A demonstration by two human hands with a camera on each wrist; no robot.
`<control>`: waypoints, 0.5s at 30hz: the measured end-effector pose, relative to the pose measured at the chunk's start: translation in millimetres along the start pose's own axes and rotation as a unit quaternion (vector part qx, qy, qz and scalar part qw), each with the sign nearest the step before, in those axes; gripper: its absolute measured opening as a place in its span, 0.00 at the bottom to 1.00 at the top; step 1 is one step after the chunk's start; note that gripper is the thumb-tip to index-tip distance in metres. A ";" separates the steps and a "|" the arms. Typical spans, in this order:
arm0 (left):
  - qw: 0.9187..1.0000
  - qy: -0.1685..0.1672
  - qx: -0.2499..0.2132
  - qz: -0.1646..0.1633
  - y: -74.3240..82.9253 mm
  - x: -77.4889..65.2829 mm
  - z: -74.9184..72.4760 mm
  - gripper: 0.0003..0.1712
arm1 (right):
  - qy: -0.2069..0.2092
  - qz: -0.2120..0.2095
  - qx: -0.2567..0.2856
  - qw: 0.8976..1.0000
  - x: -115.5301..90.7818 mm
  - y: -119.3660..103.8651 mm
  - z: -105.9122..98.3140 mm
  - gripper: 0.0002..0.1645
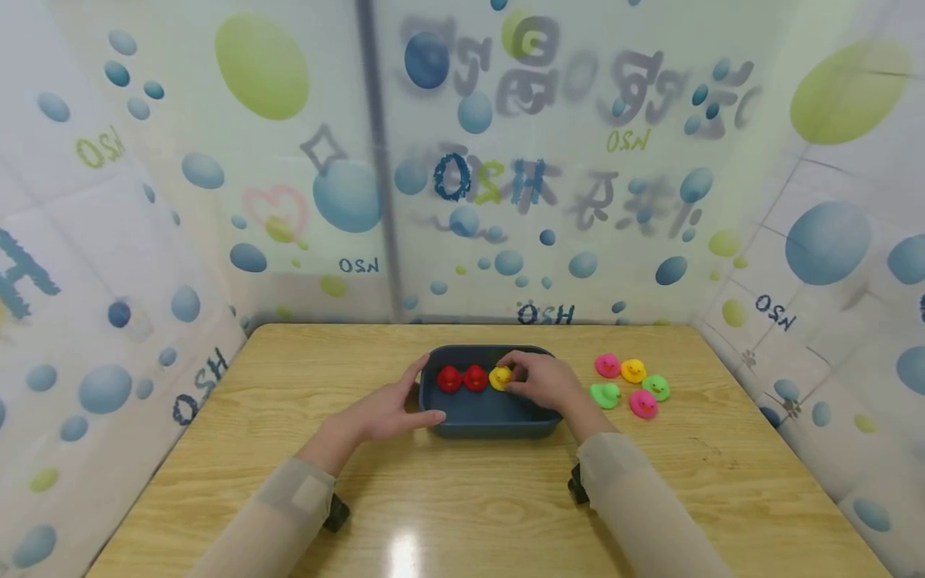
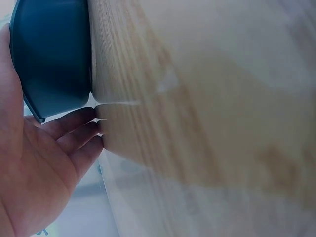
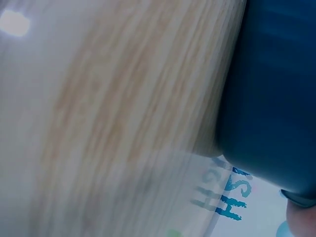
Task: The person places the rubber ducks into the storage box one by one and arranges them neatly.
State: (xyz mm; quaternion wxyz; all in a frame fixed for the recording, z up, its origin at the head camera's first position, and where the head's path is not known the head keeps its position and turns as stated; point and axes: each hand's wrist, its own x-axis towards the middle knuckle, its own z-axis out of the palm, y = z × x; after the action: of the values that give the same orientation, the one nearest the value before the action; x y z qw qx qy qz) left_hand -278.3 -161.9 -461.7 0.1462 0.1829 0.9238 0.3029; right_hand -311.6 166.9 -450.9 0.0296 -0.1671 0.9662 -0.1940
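Observation:
A dark blue rectangular box [image 1: 491, 431] stands on the table. Inside it, two red rubber ducks [image 1: 450, 380] sit side by side at the left. My right hand [image 1: 543, 380] reaches over the box's right end and pinches a yellow rubber duck [image 1: 500, 378] beside the red ones. At the box's left end, my left hand [image 1: 381, 409] is spread, its thumb along the front rim and its index finger near the back left corner. The left wrist view shows its other fingers [image 2: 81, 129] fairly straight beside the box. In the right wrist view, only a bit of the right hand [image 3: 302, 219] shows past the rim.
To the right of the box lies a loose group of rubber ducks: pink ones [image 1: 643, 404], green ones [image 1: 605, 395] and a yellow-orange one [image 1: 633, 370]. The wooden table [image 1: 462, 506] is bordered by bubble-printed curtains [image 1: 477, 241] at the back and sides.

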 end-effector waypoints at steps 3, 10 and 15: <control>1.000 0.000 0.001 -0.001 0.3 -0.2 0.0 0.67 | 0.002 -0.003 -0.005 1.000 0.6 1.2 1.8 0.22; 1.000 0.001 0.004 -0.001 1.5 -1.0 -0.6 0.66 | 0.008 -0.012 -0.007 1.000 1.0 2.8 3.1 0.19; 1.000 0.001 0.002 -0.001 1.3 -0.9 -0.9 0.67 | 0.006 -0.009 -0.008 1.000 1.0 1.9 1.9 0.22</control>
State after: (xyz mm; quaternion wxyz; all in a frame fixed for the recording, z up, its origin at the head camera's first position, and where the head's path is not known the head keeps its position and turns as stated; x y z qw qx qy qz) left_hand -277.5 -161.8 -460.1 0.1455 0.1819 0.9248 0.3008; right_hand -312.9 167.5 -453.4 0.0207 -0.1747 0.9664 -0.1873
